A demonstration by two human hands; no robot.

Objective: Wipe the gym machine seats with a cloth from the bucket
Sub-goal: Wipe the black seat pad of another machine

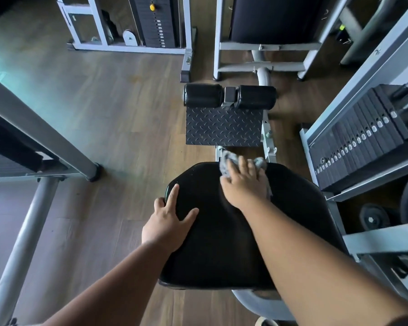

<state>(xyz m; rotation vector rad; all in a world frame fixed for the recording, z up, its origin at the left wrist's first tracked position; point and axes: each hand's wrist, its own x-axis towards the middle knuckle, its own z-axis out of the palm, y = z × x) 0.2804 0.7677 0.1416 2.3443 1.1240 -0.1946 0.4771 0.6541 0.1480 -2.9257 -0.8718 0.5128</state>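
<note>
**Seat wipe at far edge, cloth bunched under rt hand**

Rt hand [244, 184] presses a grey cloth [229, 164] onto the black padded seat [222, 243] at its far rim; fingers spread and slightly bent over the cloth, which bunches out past the fingertips on both sides. Lt hand [169, 223] lies flat on the seat's near-left corner, fingers straight and apart, holding nothing, prob. bracing. Bucket not in view.

Risks, as I judge them:
- Cloth is already at the far rim. One more push fwd and it could slide off the edge, dropping toward the frame rail or the tread footplate [223, 125] just beyond.
- Cloth is wadded, not flat, so it covers a narrow strip per pass; streaks or missed patches likely, esp. the seat's right side and near edge.
- Knuckles may clip the metal bracket just past the rim if the stroke overshoots.

Edges & room: seat's left side is open to wood floor [104, 102], plenty of clearance for sweeps that way. Right side is tight; the weight stack [363, 137] and its grey frame sit just beside the seat, so strokes there need to stop short. Roller pads [230, 96] lie beyond the footplate, well apart from the hands.
</note>
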